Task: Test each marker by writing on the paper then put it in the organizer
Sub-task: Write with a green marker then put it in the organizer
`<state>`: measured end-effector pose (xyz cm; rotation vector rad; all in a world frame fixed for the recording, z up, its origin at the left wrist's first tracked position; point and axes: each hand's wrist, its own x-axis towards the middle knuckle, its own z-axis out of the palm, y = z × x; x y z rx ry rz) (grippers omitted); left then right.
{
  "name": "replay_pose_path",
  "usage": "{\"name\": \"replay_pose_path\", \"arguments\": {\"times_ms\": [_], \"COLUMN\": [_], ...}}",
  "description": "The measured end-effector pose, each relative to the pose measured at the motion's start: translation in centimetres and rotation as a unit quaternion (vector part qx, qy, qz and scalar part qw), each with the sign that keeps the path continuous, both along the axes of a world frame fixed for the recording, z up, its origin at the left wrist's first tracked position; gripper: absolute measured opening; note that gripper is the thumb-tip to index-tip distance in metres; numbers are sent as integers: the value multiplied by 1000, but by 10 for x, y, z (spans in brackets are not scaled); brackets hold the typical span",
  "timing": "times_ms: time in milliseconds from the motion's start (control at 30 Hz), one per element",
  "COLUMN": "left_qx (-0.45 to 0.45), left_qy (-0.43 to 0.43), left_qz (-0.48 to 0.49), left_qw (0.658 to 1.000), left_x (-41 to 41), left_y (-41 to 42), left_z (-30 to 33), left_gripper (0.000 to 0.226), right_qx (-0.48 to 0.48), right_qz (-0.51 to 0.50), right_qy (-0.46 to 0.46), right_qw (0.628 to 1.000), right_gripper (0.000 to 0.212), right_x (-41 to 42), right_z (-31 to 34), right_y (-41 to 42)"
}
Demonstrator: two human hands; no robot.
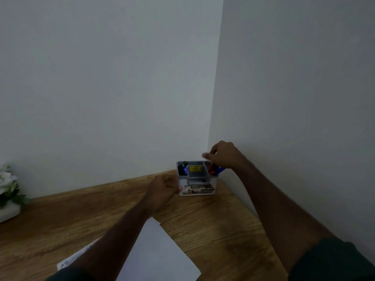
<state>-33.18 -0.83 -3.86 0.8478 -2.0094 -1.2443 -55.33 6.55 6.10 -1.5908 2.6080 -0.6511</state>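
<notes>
Grey organizer (195, 182) sits mid-frame in the tabletop (223, 230) corner; the left hand (163, 189) rests curled at its side, grip unclear. Right hand (224, 156) pinches a blurred pale thing above the right compartment's markers (216, 170), risking tipping them; paper (160, 256) lies lower centre

- Right hand (222, 155) is up over the organizer (195, 179), fingers curled — something pale and blurred sits at the fingertips, too smeared to name.
- Left hand (165, 186) is curled against the organizer's left side.
- Red and blue markers (217, 170) lean in the right compartment, under the right hand; dark ones (182, 169) stand in the left.
- A yellow label (195, 168) shows in the middle section.
- White paper (158, 254) lies on the wooden desk (223, 230) between the forearms.
- White flowers (8, 185) at the far left edge.
</notes>
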Motion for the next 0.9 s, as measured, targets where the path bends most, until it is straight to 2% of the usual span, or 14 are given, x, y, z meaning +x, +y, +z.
{"name": "replay_pose_path", "arguments": {"times_ms": [133,267,367,433,633,900], "left_qx": [22,39,40,41,40,69], "left_qy": [9,16,26,30,45,14], "left_qz": [-14,-44,-38,-26,-1,-5], "left_qw": [1000,998,998,998,998,998], "left_x": [-1,-6,-12,-15,-22,-43], "left_y": [3,7,9,7,-14,-27], "left_z": [-6,-14,-15,-16,-13,-11], "left_gripper": [29,49,55,58,62,72], "right_qx": [-185,-201,-220,-233,-227,-219], "right_qz": [-76,-101,-75,-69,-59,-104], "right_qy": [-159,-403,-506,-519,-516,-523], "right_qw": [967,887,831,819,824,817], "right_gripper": [53,58,60,60,62,69], "right_x": [1,7,11,10,-6,-30], "right_z": [-22,-70,-88,-90,-79,-81], "right_y": [36,42,34,25,-12,-41]}}
